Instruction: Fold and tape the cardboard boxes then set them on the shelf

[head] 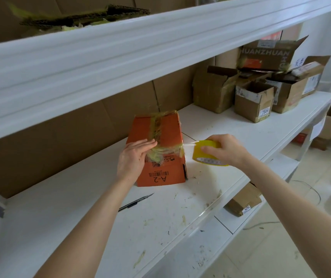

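An orange cardboard box (170,129) marked A-2 stands on the white shelf (80,217), its top flaps closed under crumpled yellowish tape. My left hand (133,157) lies flat with fingers spread on the box's near top edge and left side, pressing the tape down. My right hand (226,149) grips a yellow tape roll (204,153) just right of the box. A thin strip of tape stretches from the roll to the box's right top corner.
A utility knife (136,202) lies on the shelf in front of the box. Several brown cardboard boxes (255,101), some open, crowd the shelf's right end. Another shelf board (140,53) runs overhead. A small box (245,199) sits on the lower shelf.
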A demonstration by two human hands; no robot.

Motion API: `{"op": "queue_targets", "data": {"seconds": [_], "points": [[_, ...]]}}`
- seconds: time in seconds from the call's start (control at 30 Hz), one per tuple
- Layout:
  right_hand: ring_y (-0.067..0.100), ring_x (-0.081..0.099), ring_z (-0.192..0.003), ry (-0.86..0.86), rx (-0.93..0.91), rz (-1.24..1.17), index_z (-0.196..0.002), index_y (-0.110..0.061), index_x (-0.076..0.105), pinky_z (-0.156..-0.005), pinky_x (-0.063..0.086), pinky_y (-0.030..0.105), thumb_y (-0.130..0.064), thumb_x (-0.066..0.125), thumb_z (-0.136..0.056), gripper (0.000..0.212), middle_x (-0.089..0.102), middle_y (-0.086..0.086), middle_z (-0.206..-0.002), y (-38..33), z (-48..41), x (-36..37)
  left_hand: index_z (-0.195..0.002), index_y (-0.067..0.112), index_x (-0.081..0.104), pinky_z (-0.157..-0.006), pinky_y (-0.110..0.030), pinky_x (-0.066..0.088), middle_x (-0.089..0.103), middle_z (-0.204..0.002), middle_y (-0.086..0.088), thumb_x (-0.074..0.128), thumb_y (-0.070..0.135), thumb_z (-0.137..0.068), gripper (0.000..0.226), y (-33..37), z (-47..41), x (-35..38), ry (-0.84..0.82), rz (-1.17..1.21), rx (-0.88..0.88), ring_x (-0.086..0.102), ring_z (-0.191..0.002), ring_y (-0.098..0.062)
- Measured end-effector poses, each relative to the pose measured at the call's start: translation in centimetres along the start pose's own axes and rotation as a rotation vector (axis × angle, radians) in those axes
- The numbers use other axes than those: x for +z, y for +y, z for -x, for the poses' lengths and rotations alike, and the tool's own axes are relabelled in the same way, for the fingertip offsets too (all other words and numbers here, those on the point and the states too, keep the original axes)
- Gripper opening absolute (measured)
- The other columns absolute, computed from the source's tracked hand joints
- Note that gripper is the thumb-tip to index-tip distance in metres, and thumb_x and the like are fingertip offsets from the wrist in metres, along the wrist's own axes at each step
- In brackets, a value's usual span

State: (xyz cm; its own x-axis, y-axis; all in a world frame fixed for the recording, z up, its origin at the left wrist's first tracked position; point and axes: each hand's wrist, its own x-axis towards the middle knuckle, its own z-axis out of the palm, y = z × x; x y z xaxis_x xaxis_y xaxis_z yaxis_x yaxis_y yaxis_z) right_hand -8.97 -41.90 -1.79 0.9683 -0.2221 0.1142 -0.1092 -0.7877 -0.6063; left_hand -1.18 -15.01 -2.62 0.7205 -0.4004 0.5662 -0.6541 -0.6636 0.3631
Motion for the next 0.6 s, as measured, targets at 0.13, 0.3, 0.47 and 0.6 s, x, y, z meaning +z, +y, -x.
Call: {"op": "queue_targets", "data": {"seconds": [0.13,0.3,0.47,0.6], "points": [[0.015,0.054,-0.089,0.015,0.026,0.114,-0.121,-0.024,0.059,-0.073,0.047,0.028,-0.053,0.054,-0.090,0.043,0.059,-0.003,-0.101,0.4,-0.1,-0.2,-0.113,0.018,0.069,-0.100,-0.020,0.034,0.067,-0.116,0.008,0.059,-0.005,-0.087,0.036,-0.5,-0.7,-0.1,-0.004,-0.021,0.044,0.059,-0.115,-0.013],[0.018,0.054,-0.101,0.016,-0.003,-0.063,-0.123,-0.034,0.059,-0.076,0.046,0.027,-0.044,0.054,-0.092,0.033,0.059,-0.005,-0.115,-0.6,0.0,1.7,-0.121,0.022,0.064,-0.104,-0.023,0.027,0.061,-0.126,0.008,0.057,-0.001,-0.090,0.039,-1.8,-1.0,-0.9,-0.067,-0.063,0.020,0.052,-0.122,-0.017],[0.015,0.051,-0.096,0.056,0.015,-0.196,-0.114,-0.037,0.065,-0.074,0.044,0.027,-0.039,0.057,-0.091,0.024,0.058,-0.009,-0.109,-1.2,-0.1,3.6,-0.128,0.017,0.059,-0.103,-0.031,0.035,0.049,-0.139,0.003,0.059,0.005,-0.091,0.040,-1.2,2.5,-1.7,0.059,-0.104,-0.064,0.040,-0.133,-0.013],[0.015,0.053,-0.097,0.050,0.007,-0.231,-0.109,-0.039,0.065,-0.076,0.046,0.028,-0.041,0.058,-0.090,0.020,0.057,-0.013,-0.105,-1.1,-0.4,4.4,-0.103,0.020,0.064,-0.069,-0.030,0.047,0.059,-0.105,0.003,0.068,0.016,-0.083,0.021,-1.6,8.6,-1.2,-0.011,-0.240,-0.186,0.058,-0.097,-0.018]]}}
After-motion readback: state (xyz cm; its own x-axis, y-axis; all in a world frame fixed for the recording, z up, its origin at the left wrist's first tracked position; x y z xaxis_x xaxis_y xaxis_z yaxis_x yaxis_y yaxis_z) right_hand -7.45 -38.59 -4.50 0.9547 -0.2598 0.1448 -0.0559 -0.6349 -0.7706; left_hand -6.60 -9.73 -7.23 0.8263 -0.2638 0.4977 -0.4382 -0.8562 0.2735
